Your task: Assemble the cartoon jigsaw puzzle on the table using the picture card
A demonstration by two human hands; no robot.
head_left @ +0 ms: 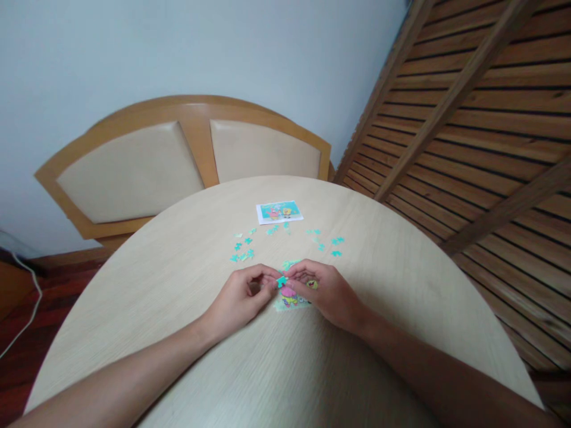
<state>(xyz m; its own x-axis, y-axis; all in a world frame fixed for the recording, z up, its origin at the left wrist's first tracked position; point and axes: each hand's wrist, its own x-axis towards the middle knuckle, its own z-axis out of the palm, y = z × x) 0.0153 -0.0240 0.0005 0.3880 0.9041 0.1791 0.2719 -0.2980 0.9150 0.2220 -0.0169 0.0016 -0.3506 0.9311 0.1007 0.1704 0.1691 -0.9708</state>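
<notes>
Between my two hands is a small teal jigsaw piece (pixel 281 282). My left hand (pixel 244 292) pinches its left side between thumb and fingertips. On the other side, the fingertips of my right hand (pixel 325 291) close on the piece's right edge. Under and just behind the hands lies a partly joined jigsaw puzzle (pixel 289 301) with pink, yellow and green cartoon figures; my right hand covers much of it. Loose teal pieces (pixel 243 257) are scattered beyond my left hand, and more loose pieces (pixel 336 254) lie beyond my right.
A printed reference picture (pixel 280 212) with cartoon figures lies toward the far side of the round wooden table (pixel 187 368). Behind the table stands a cushioned wooden headboard (pixel 194 113) against a pale wall. Slatted wood panels (pixel 482 131) rise on the right. A white cable (pixel 35 291) hangs at left.
</notes>
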